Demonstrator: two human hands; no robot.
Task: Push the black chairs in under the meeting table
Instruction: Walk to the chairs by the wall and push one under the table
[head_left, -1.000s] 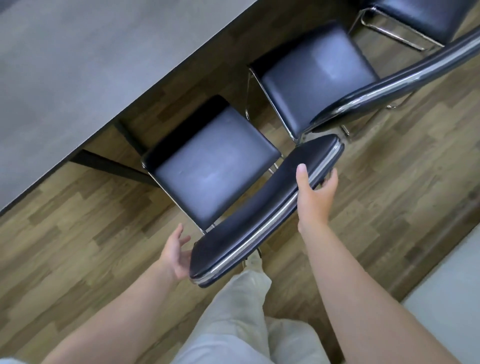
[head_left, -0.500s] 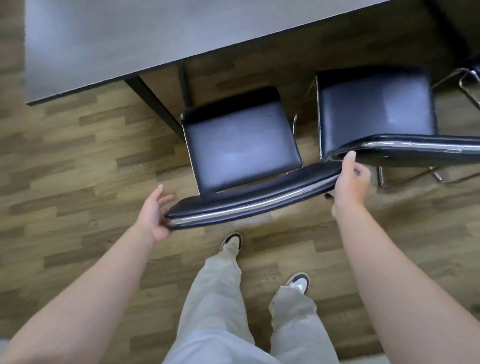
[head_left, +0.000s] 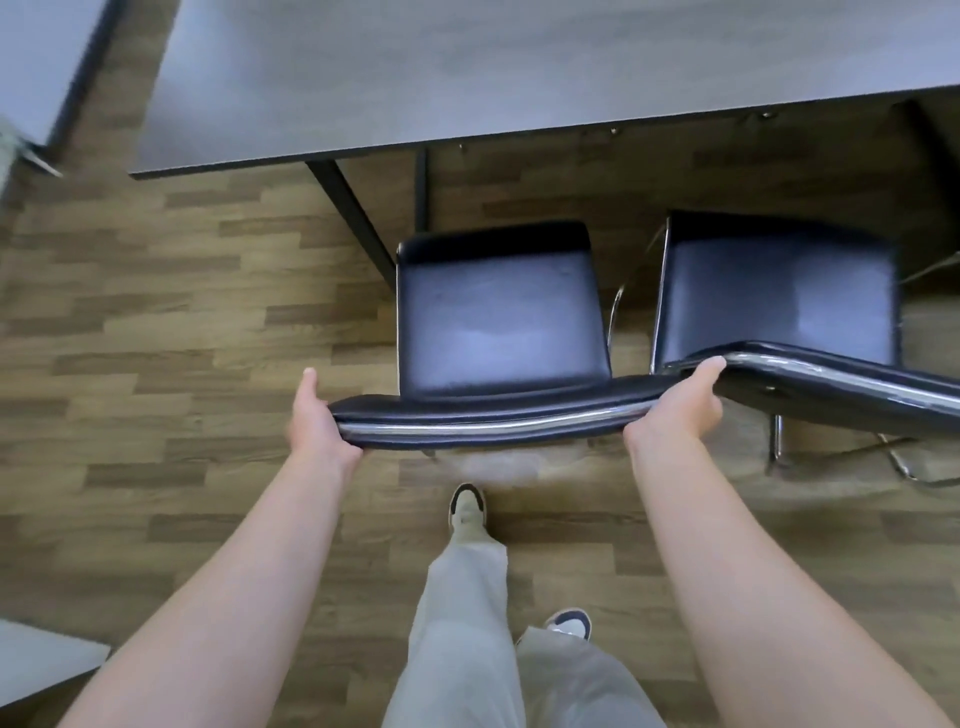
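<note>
A black padded chair with a chrome frame stands in front of me, its seat facing the grey meeting table. My left hand grips the left end of its backrest. My right hand grips the right end. The seat's front edge lies short of the table's edge, beside a black table leg. A second black chair stands close on the right, its backrest touching my right thumb.
Wood-look floor lies all around. My legs and shoes stand just behind the chair. Another grey table corner shows at top left and a pale surface at bottom left.
The view has swung square to the table. My left hand has closed onto the backrest's left end; both hands now hold the backrest.
</note>
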